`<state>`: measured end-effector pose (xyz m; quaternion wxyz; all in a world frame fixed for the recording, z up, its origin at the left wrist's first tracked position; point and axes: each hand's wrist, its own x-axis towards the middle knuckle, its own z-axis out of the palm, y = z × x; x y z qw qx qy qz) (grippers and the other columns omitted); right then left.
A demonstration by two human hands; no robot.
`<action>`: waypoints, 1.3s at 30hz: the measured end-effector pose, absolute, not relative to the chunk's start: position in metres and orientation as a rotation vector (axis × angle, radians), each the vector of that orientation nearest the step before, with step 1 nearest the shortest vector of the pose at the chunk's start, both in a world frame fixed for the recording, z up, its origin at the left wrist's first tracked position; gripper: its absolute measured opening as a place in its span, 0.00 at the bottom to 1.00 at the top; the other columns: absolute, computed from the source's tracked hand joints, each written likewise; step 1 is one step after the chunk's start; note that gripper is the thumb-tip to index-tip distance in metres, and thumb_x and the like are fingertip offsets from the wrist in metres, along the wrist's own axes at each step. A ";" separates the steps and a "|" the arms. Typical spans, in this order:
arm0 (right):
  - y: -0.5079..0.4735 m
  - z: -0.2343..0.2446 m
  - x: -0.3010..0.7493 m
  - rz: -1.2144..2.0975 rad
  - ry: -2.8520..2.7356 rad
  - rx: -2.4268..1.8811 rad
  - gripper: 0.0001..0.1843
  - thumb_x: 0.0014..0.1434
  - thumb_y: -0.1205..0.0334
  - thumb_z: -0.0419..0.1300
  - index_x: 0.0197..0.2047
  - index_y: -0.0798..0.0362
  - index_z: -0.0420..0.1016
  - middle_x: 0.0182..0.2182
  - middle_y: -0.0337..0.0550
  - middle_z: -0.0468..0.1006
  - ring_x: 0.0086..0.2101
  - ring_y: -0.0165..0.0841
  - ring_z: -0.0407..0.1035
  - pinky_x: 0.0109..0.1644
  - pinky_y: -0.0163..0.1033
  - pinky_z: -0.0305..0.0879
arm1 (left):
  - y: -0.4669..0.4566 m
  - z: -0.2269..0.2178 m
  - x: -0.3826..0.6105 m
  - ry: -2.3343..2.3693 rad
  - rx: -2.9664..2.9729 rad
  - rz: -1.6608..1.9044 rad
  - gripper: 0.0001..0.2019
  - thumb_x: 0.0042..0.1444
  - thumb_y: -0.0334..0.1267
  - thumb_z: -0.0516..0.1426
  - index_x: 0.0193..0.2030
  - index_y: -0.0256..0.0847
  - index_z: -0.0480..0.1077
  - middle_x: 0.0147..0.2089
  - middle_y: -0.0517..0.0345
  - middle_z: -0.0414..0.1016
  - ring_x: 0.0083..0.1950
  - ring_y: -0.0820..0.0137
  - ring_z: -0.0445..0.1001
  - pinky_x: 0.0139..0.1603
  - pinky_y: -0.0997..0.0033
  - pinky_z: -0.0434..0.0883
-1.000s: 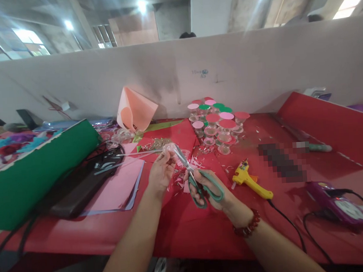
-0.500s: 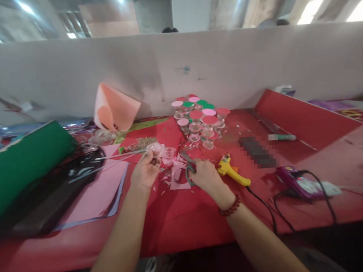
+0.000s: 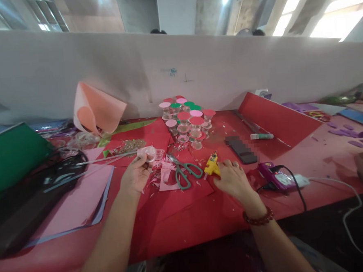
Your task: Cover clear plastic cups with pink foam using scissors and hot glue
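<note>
My left hand (image 3: 134,175) pinches a small clear plastic cup (image 3: 148,153) with a pinkish top, held just above the red paper-covered table (image 3: 189,221). My right hand (image 3: 233,178) lies over the handle of the yellow glue gun (image 3: 211,166), fingers curled around it. Green-handled scissors (image 3: 183,171) lie flat on the table between my two hands, next to a pink paper offcut (image 3: 166,181) and small scraps.
A cluster of clear cups with pink, red and green paper lids (image 3: 186,117) stands by the grey partition. A folded peach sheet (image 3: 98,110), green roll (image 3: 10,156), dark bag (image 3: 34,190), pink paper (image 3: 77,200), purple device with cable (image 3: 278,178) and raised red sheet (image 3: 275,116) surround the work area.
My right hand has put the scissors down on the table and moved right onto the glue gun. The view has swung to the right. My left hand still holds the cup.
</note>
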<state>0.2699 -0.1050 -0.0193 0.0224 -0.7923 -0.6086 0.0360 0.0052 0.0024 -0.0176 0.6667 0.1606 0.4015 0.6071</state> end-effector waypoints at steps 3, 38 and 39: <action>-0.101 -0.031 0.281 0.200 -1.866 -2.463 0.19 0.55 0.62 0.55 0.49 0.59 0.73 0.48 0.58 0.72 0.43 0.44 0.69 0.44 0.43 0.61 | 0.001 -0.017 0.008 0.899 0.341 1.365 0.09 0.53 0.21 0.58 0.26 0.35 0.72 0.25 0.57 0.74 0.26 0.76 0.72 0.26 0.80 0.69; -0.048 -0.033 0.222 1.584 -1.116 -0.891 0.27 0.53 0.37 0.63 0.30 0.56 0.68 0.25 0.37 0.71 0.16 0.18 0.51 0.18 0.28 0.45 | -0.012 -0.022 0.016 0.903 0.433 1.203 0.06 0.49 0.31 0.65 0.25 0.35 0.74 0.24 0.58 0.74 0.22 0.77 0.69 0.22 0.80 0.66; -0.048 -0.032 0.221 1.599 -1.107 -0.899 0.27 0.52 0.37 0.63 0.30 0.56 0.68 0.26 0.38 0.71 0.16 0.18 0.51 0.17 0.28 0.45 | -0.012 -0.023 0.016 0.899 0.443 1.198 0.06 0.50 0.31 0.65 0.25 0.34 0.74 0.24 0.57 0.74 0.23 0.77 0.69 0.23 0.80 0.67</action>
